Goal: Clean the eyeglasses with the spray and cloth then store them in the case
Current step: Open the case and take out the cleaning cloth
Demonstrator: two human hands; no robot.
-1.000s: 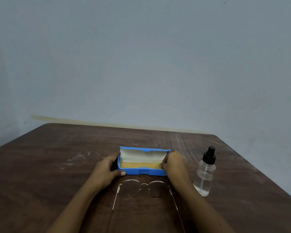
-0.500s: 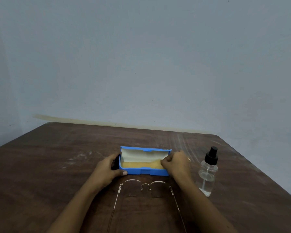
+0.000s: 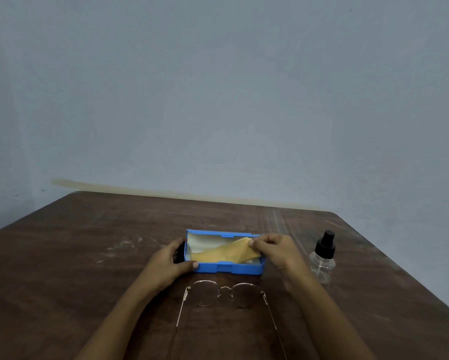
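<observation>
An open blue eyeglass case (image 3: 240, 269) with a white lining lies on the table in front of me. My left hand (image 3: 167, 263) grips its left end, thumb on the front wall. My right hand (image 3: 272, 249) pinches a corner of the yellow cloth (image 3: 224, 253) and holds it raised above the case's right side; the rest of the cloth still lies inside. Thin metal-framed eyeglasses (image 3: 224, 294) rest unfolded on the table just in front of the case, temples pointing toward me. A clear spray bottle (image 3: 323, 258) with a black cap stands to the right of my right hand.
The brown wooden table (image 3: 88, 255) has pale scuff marks at the left and back right. Its right edge runs diagonally close behind the bottle. A plain grey-blue wall (image 3: 218, 100) stands behind the table's far edge.
My right hand has pinched the yellow cloth and lifted its right end up out of the case. The left hand stays on the case's left end.
</observation>
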